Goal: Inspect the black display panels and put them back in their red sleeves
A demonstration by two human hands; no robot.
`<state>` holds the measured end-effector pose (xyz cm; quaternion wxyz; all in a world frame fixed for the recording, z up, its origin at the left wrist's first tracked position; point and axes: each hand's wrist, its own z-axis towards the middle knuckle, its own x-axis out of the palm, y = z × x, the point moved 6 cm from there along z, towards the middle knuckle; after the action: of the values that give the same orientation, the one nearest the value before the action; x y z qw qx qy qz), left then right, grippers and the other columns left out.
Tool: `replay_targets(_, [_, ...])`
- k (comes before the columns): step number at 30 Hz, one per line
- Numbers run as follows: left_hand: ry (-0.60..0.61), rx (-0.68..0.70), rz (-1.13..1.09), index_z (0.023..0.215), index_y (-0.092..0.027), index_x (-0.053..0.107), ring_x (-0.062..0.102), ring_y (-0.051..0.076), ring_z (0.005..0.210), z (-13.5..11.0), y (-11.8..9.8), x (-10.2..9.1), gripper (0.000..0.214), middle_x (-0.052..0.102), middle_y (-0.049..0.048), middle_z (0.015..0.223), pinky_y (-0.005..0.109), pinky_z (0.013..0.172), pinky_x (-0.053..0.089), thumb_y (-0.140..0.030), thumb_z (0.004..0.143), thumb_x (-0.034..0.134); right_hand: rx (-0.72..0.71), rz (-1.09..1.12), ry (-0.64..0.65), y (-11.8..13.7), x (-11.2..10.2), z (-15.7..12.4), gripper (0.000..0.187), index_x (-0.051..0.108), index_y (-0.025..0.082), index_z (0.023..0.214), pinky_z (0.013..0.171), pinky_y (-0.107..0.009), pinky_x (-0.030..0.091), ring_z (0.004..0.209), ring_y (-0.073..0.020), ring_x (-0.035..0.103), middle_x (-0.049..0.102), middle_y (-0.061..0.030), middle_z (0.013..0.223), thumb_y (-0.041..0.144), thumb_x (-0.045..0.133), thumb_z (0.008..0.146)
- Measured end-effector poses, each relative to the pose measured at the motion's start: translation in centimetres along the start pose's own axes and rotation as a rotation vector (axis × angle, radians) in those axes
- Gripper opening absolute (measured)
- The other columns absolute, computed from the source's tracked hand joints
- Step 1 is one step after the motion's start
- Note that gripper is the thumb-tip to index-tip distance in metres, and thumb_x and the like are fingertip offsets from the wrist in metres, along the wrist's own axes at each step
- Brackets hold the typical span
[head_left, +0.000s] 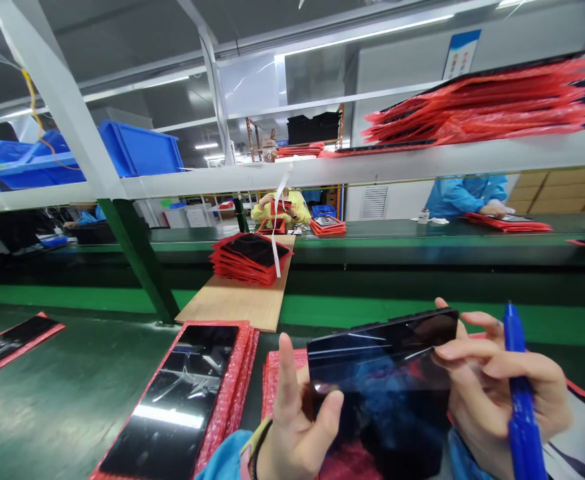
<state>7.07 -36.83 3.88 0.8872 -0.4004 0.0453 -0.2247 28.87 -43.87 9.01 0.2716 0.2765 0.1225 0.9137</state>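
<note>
My left hand [297, 417] grips the lower left side of a glossy black glass panel [377, 373], with the thumb and forefinger up against it. My right hand [497, 380] pinches the panel's right end with its fingers and also holds a blue marker pen [522, 400] upright in the palm. Under the hands lies a red bubble-wrap pouch [285, 373]. To the left, a second black panel [172, 407] rests on a red bubble pouch [237, 380]. A third panel [9, 343] with a red border lies near the left edge.
A wooden board [237, 303] carries a stack of red-edged black panels [251, 259]. Red pouches [477, 100] pile on the white overhead shelf [292, 170], with blue bins [139, 150] at left. Co-workers in a blue sleeve [465, 199] and yellow smock [279, 207] work at the far green bench [422, 230].
</note>
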Motion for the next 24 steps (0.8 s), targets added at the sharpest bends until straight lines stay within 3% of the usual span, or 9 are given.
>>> replay_targets(4, [-0.032, -0.024, -0.043, 0.141, -0.033, -0.028, 0.052, 0.009, 0.055, -0.1, -0.2, 0.2, 0.095, 0.064, -0.002, 0.074, 0.019, 0.056, 0.047, -0.017, 0.09, 0.051, -0.043, 0.007, 0.093, 0.6, 0.8, 0.5, 0.029, 0.054, 0.025, 0.073, 0.105, -0.068, 0.026, 0.074, -0.0213, 0.063, 0.068, 0.0042, 0.06, 0.005, 0.071, 0.062])
replay_targets(9, [-0.022, 0.071, -0.09, 0.143, -0.036, -0.022, 0.055, 0.009, 0.056, 0.1, -0.2, 0.3, 0.094, 0.066, -0.0019, 0.078, 0.021, 0.058, 0.048, -0.019, 0.089, 0.053, -0.083, -0.022, 0.124, 1.5, 0.8, 0.6, 0.028, 0.052, 0.025, 0.072, 0.107, -0.066, 0.021, 0.052, -0.0165, 0.055, 0.067, 0.0074, 0.058, 0.007, 0.071, 0.062])
replay_targets(15, [0.02, 0.298, -0.106, 0.146, -0.042, -0.009, 0.061, 0.011, 0.061, 0.6, -1.1, 0.7, 0.082, 0.069, -0.0016, 0.08, 0.024, 0.062, 0.051, -0.02, 0.091, 0.048, -0.075, -0.078, 0.178, 2.9, 0.7, 0.5, 0.028, 0.049, 0.028, 0.072, 0.097, -0.065, 0.038, 0.073, -0.022, 0.057, 0.064, 0.0049, 0.053, 0.015, 0.073, 0.068])
replay_targets(19, [-0.057, 0.369, -0.091, 0.148, -0.039, -0.002, 0.062, 0.012, 0.061, 0.1, -1.1, 0.7, 0.082, 0.07, -0.0008, 0.08, 0.022, 0.061, 0.052, -0.019, 0.089, 0.052, -0.11, -0.052, 0.201, 2.9, 0.7, 0.6, 0.027, 0.051, 0.027, 0.073, 0.095, -0.064, 0.042, 0.078, -0.0225, 0.056, 0.064, 0.0036, 0.052, 0.013, 0.073, 0.068])
replay_targets(21, [-0.129, 0.301, -0.078, 0.148, -0.037, -0.003, 0.064, 0.013, 0.065, -0.6, -0.5, 0.4, 0.086, 0.071, -0.0002, 0.084, 0.021, 0.063, 0.053, -0.017, 0.087, 0.055, -0.067, -0.011, 0.185, 2.0, 0.4, 0.5, 0.027, 0.052, 0.027, 0.075, 0.097, -0.066, 0.039, 0.083, -0.0235, 0.057, 0.064, 0.0034, 0.054, 0.011, 0.073, 0.066])
replay_targets(24, [-0.142, 0.01, -0.061, 0.148, -0.033, -0.008, 0.066, 0.015, 0.07, -1.9, 0.9, 0.2, 0.091, 0.072, 0.0014, 0.092, 0.025, 0.069, 0.055, -0.015, 0.086, 0.056, 0.138, 0.101, 0.127, -0.3, 0.2, 0.2, 0.026, 0.055, 0.027, 0.074, 0.099, -0.07, 0.034, 0.096, -0.0265, 0.059, 0.063, 0.0021, 0.057, 0.014, 0.075, 0.065])
